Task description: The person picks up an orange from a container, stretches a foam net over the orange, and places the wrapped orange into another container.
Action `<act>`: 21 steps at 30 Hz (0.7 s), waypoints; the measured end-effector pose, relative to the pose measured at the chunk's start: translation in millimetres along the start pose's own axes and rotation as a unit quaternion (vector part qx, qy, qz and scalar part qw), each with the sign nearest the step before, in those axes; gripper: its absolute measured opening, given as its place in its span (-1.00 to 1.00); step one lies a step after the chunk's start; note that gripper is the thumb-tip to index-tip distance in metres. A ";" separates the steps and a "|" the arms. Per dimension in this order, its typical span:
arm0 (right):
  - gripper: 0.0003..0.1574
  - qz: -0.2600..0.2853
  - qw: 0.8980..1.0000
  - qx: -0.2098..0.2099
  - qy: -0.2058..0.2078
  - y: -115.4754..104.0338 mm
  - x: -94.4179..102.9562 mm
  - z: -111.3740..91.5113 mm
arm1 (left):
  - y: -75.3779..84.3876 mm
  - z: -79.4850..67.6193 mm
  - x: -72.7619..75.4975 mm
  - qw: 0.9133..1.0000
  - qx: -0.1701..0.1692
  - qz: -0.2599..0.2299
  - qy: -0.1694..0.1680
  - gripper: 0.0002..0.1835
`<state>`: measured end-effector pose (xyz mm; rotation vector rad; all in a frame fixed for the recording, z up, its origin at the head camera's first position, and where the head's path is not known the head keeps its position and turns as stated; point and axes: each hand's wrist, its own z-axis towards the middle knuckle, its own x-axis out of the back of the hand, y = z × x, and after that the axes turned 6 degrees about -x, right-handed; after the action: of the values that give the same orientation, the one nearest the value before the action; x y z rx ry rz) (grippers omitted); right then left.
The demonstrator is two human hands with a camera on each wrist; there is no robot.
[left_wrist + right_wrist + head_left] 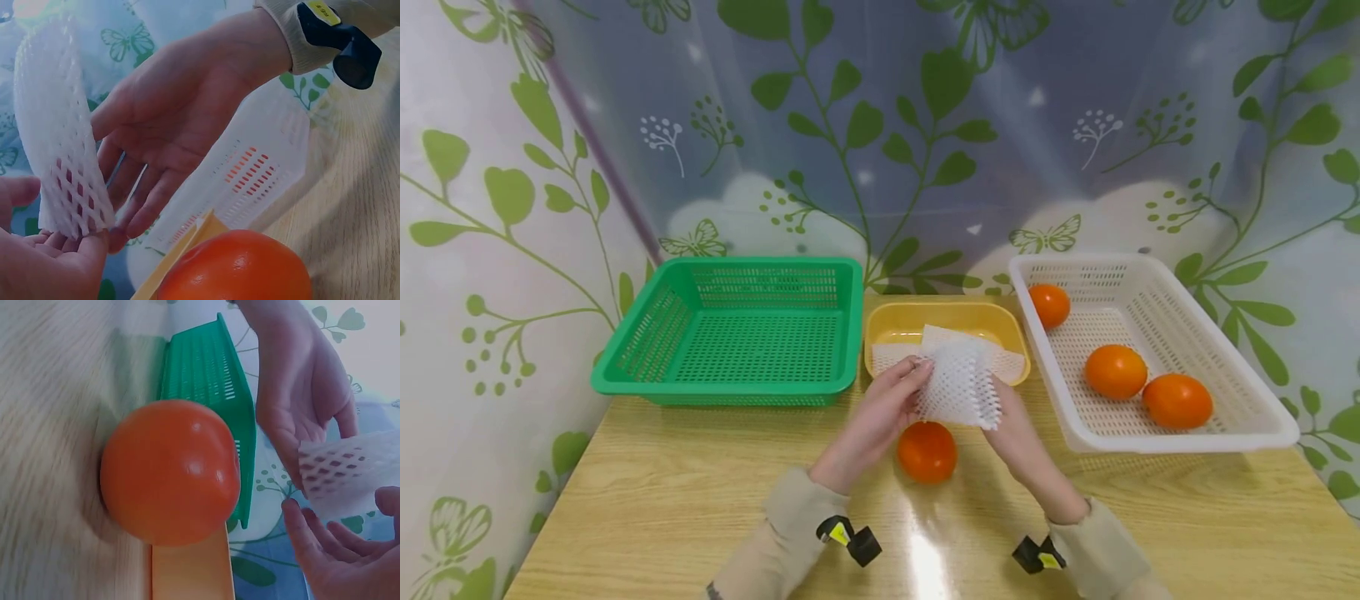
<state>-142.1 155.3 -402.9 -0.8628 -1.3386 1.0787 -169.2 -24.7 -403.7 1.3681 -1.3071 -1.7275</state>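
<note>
My left hand (pixel 889 398) pinches a white foam net sleeve (pixel 953 390) between thumb and fingers, above the table's middle. On the sleeve's other side is my right hand (pixel 1013 421). Its fingers look spread and relaxed in the right wrist view, close to the sleeve; whether they touch it I cannot tell. Below the hands, a glossy, round orange-red fruit (pixel 927 454), perhaps a tomato, rests on the table. It also looms large in the right wrist view, where the netting (pixel 340 469) shows its diamond mesh.
Behind the hands stands a yellow tray (pixel 943 312) with more white net sleeves (pixel 1003 362). A green basket (pixel 730 392) sits on the left. At the right, a white basket (pixel 1187 443) holds several similar fruits (pixel 1116 372). A patterned curtain (pixel 880 167) hangs behind the table.
</note>
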 end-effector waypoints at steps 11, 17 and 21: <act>-0.54 0.089 0.990 -0.092 -0.060 3.7 0.7 7.3 | -4.5 -1.5 0.7 0.998 0.001 0.050 -0.034 -0.71; -0.68 0.183 0.974 -0.115 -0.069 7.5 1.1 5.7 | -8.9 -2.4 3.5 0.997 0.005 0.064 -0.037 -0.67; -0.76 0.265 0.949 -0.131 -0.107 10.6 4.9 3.0 | -11.2 -5.3 6.4 0.997 0.008 0.059 -0.042 -0.60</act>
<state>-146.6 162.8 -411.1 -1.3877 -1.4933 1.4598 -164.8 -28.1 -416.4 1.2142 -1.4216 -1.7142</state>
